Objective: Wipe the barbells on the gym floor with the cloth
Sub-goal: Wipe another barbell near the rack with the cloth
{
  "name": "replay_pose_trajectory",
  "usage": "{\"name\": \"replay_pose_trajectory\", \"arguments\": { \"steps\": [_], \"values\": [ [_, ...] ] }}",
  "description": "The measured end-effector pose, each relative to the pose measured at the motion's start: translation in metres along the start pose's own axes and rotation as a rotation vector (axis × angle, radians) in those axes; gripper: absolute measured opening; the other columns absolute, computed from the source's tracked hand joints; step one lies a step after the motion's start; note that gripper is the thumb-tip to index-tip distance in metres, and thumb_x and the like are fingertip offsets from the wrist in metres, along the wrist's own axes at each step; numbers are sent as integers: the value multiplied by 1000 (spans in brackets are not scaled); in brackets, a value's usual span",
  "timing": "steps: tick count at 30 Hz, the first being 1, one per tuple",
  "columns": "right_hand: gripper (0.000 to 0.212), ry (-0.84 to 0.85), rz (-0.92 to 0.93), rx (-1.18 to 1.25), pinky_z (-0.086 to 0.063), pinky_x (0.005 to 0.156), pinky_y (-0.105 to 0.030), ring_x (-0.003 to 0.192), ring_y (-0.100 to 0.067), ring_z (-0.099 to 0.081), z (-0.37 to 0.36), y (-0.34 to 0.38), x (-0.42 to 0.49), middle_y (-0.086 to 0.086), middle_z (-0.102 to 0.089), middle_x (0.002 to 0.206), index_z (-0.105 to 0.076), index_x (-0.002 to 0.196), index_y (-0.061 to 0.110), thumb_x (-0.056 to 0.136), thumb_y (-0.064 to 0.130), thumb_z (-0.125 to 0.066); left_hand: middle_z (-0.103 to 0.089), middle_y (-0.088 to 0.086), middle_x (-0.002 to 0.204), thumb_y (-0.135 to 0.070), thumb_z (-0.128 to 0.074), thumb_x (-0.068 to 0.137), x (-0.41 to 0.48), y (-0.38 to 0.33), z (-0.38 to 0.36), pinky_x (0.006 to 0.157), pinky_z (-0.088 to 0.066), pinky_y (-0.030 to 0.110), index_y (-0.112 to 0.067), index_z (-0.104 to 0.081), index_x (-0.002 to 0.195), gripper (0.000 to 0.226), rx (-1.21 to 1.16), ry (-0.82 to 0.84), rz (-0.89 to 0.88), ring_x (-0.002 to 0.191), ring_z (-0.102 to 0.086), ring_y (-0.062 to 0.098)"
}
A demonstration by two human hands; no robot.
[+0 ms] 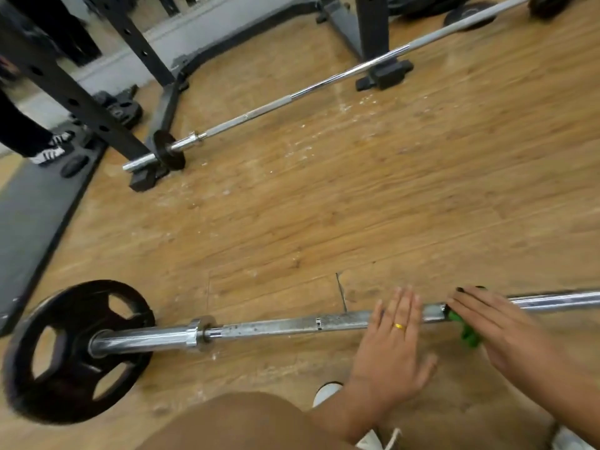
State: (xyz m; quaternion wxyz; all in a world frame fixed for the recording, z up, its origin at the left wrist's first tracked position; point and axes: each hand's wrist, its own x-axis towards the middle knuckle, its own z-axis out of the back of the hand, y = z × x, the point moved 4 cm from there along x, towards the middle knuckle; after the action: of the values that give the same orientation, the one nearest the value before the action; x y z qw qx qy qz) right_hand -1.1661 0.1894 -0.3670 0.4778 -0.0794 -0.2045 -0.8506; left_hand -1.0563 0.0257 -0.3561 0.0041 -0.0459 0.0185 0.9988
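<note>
The flat left grip point(394, 345) steadies the near barbell point(276, 328) on the floor point(357, 206) while the straight-fingered right grip point(496, 323) presses the green cloth point(467, 334) onto its shaft; wrapping the cloth round should wipe better.

Left hand point(394, 345) flat, fingers straight and together, right hand point(496, 323) just beside, palm down, fingers extended

The left hand point(389, 345) lay flat across the near barbell point(276, 328), its fingers point(404, 303) straight and reaching over the shaft. Just right of those fingers, the right hand point(496, 329) pressed a green cloth point(467, 334) onto the bar, flat and straight. Far left of the fingers sat a black plate point(74, 352). Well beyond them, a second barbell point(292, 95) lay on the wooden floor point(357, 206).
</note>
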Motion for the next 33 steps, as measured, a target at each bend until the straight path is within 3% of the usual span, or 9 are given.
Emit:
{"name": "replay_pose_trajectory", "arguments": {
  "steps": [5, 10, 13, 18, 21, 23, 26, 28, 33],
  "values": [
    [64, 49, -21, 18, -29, 111, -35, 119, -32, -58, -4, -13, 2, -13, -66, 128, -50, 135, 14, 72, 6, -43, 12, 11, 168, -56, -38, 100, -1, -1, 1, 123, 6, 43, -8, 17, 157, 92, -40, 3, -38, 154, 18, 22],
    [60, -3, -20, -1, -38, 103, -45, 119, -33, -54, 5, 3, 7, -19, -67, 124, -67, 122, -2, 72, 8, -35, 5, 12, 169, -55, -39, 100, 4, 1, 0, 125, 9, 43, -5, 1, 160, 88, -14, 2, -41, 155, 14, 23],
    [60, 14, 86, -29, -37, 103, -42, 119, -30, -50, 4, -1, 17, -19, -67, 125, -69, 121, -2, 71, 5, -36, 5, 12, 169, -54, -39, 100, 9, 5, 3, 124, 10, 42, -4, 0, 160, 88, -35, 29, -32, 155, 13, 24],
    [59, -23, 48, -39, -35, 106, -42, 118, -34, -56, 8, 3, 26, -19, -67, 125, -66, 123, -4, 71, 3, -38, 7, 12, 169, -55, -39, 100, 18, 8, 9, 123, 14, 43, -5, 4, 160, 89, -41, 41, -5, 155, 14, 24],
    [62, -9, 81, -66, -36, 105, -43, 119, -36, -59, 3, 0, 27, -18, -65, 128, -66, 125, -4, 64, -9, -56, 3, 12, 169, -54, -43, 99, 24, 12, 10, 123, 12, 42, -5, 3, 160, 90, -44, 44, -15, 155, 9, 24],
    [68, -8, -8, -32, -37, 103, -41, 114, -38, -64, 3, -20, 33, -19, -67, 124, -66, 123, -3, 56, -17, -68, 0, 12, 169, -54, -42, 99, 28, 15, 12, 123, 13, 41, -5, 1, 160, 89, -57, 40, -14, 156, 7, 24],
    [43, -116, -53, -33, -39, 100, -44, 110, -39, -63, 8, -25, 38, -21, -68, 118, -66, 117, -5, 77, 3, -52, -2, 12, 169, -56, -41, 99, 36, 19, 14, 123, 14, 41, -5, 0, 160, 90, -50, 27, 2, 156, 5, 25],
    [42, -106, -44, -85, -42, 99, -49, 112, -39, -57, 3, -18, 40, -20, -66, 119, -64, 119, -4, 87, 16, -47, -3, 12, 169, -57, -43, 97, 42, 21, 14, 123, 14, 42, -4, -1, 160, 92, -42, 26, 2, 156, 3, 26],
    [49, 52, 67, -122, -49, 95, -51, 113, -36, -57, 1, -45, 52, -14, -60, 127, -59, 129, 2, 84, 18, -72, -11, 13, 168, -56, -50, 93, 57, 31, 15, 124, 9, 43, -4, -3, 160, 97, -73, 20, -28, 156, -3, 27]
  ]
}}
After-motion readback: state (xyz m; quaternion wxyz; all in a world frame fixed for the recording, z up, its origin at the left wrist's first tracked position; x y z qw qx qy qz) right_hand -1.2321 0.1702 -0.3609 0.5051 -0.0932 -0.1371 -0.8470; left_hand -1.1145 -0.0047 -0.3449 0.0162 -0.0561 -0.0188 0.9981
